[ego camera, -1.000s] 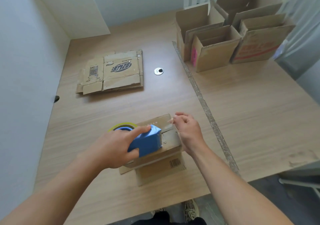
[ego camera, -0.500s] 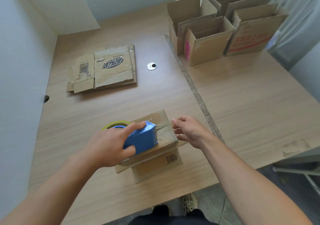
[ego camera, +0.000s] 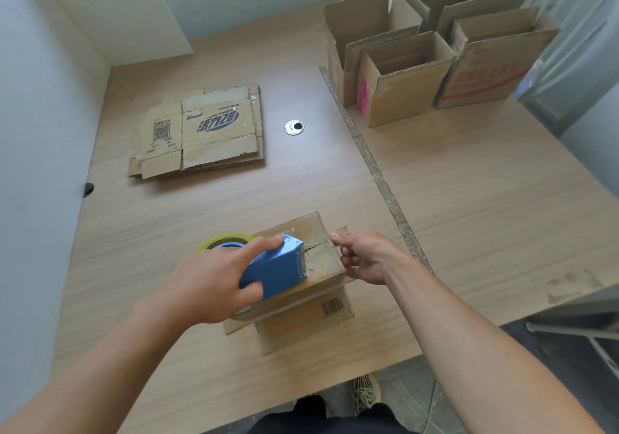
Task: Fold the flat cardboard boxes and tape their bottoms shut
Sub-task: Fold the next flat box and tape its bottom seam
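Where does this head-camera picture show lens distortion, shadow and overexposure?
Head view: the wide lens stretches both forearms toward the lower corners and tilts the walls outward; the flat cardboard casts a soft shadow along its near edge; the upper right beyond the open boxes is pale and washed out; the tape dispenser looks sharp.

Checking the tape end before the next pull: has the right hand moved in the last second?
Yes. The right hand has slid right, off the top of the box being taped, and now sits beside its right edge.
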`<state>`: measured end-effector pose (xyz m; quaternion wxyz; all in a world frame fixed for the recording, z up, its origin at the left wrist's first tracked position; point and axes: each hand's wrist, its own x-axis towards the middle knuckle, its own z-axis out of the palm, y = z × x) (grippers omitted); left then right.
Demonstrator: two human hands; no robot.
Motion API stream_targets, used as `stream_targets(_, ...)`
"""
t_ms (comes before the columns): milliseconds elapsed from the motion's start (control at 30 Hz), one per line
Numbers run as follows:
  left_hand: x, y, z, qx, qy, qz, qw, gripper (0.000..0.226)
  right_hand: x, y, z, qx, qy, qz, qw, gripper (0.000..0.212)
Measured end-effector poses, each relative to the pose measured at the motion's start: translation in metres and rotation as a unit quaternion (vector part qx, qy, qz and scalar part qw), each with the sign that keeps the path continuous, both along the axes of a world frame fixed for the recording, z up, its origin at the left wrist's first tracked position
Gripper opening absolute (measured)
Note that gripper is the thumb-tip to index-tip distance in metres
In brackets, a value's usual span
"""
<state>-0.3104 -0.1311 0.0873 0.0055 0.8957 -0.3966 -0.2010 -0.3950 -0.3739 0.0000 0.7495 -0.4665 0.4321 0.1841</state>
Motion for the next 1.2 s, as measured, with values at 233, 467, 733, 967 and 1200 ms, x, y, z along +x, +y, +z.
stream_targets(233, 0.000, -0.004, 0.004, 0.010, 0.004, 0.002, 1.000, 0.071, -0.005, 0.006, -0.006, -0.001, 0.014, -0.031, 0.999, 0.027)
stream_targets(467, 0.000, -0.004, 0.001, 0.013, 0.002, 0.013, 1.000, 0.071, -0.014, 0.027, -0.014, -0.297, -0.125, -0.005, 0.947, 0.010)
stream_targets(733, 0.003, 0.000, -0.008, -0.037, -0.025, 0.005, 0.999, 0.060, -0.032, 0.018, -0.019, -0.475, -0.365, 0.283, 0.749, 0.046)
stream_targets(967, 0.014, 0.001, -0.006, -0.049, 0.001, -0.018, 0.999, 0.060, -0.016, 0.005, -0.020, -0.508, -0.323, 0.418, 0.680, 0.078)
stream_targets(1200, 0.019, 0.002, 0.002, -0.040, 0.021, -0.012, 0.999, 0.057, -0.004, -0.001, -0.020, -0.467, -0.352, 0.440, 0.681, 0.089)
